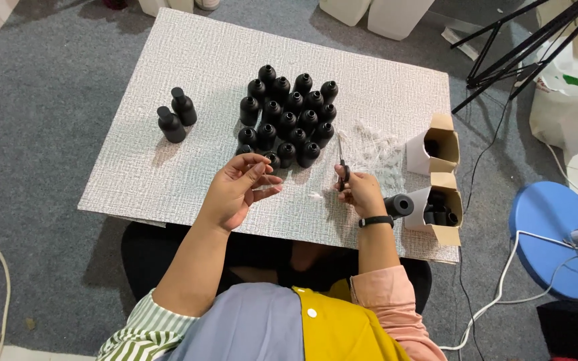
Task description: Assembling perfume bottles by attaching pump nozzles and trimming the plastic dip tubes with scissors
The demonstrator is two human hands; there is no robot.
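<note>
My right hand (pixel 358 191) grips a small pair of scissors (pixel 342 162), blades pointing up and away from me. My left hand (pixel 239 187) is raised with palm up, fingers pinched around something small and pale that I cannot make out. Just beyond both hands stands a tight cluster of several small black bottles (pixel 289 117) on a white textured board (pixel 188 60). Two more black bottles (pixel 176 115) stand apart on the board's left. A heap of pale clear scraps (pixel 376 148) lies right of the scissors.
Two open cardboard boxes (pixel 441 179) holding black pieces sit at the board's right edge, a black cylinder (pixel 399 205) lying beside them. Grey carpet surrounds the board. A blue round base (pixel 550 234) with white cable and black tripod legs (pixel 523 40) stand to the right.
</note>
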